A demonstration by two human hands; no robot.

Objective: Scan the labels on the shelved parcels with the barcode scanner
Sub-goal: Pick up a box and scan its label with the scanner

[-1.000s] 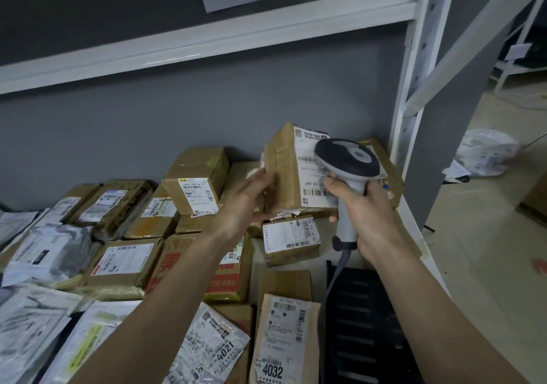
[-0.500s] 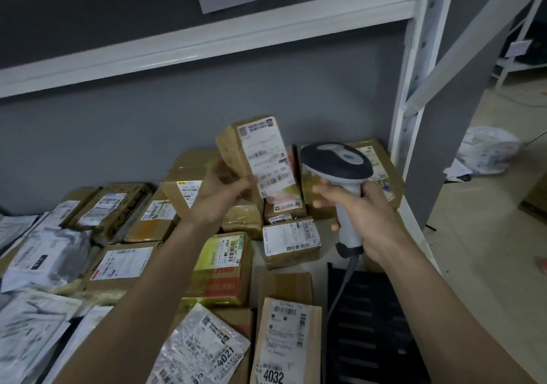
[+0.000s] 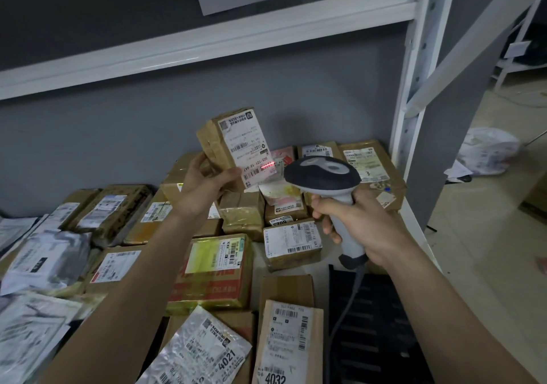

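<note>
My left hand [image 3: 204,181] grips a small taped cardboard parcel [image 3: 217,144] and holds it up above the shelf, its white label [image 3: 247,150] facing me. My right hand [image 3: 364,224] grips the handle of a grey and dark barcode scanner [image 3: 322,173], whose head points at the label from the right. A red scan line [image 3: 268,165] lies across the barcode near the label's lower edge. Scanner and parcel are a short gap apart.
Several labelled cardboard parcels [image 3: 291,243] and plastic mailers [image 3: 44,258] cover the shelf below. A white shelf beam [image 3: 207,43] runs overhead, and a white upright post [image 3: 411,88] stands at the right. A dark slatted panel [image 3: 376,324] lies under my right arm. A white bag [image 3: 488,151] sits on the floor.
My left hand has lifted the parcel off the pile and turned its label toward me. The scanner shifted slightly, and a red scan line now shows on the label.
</note>
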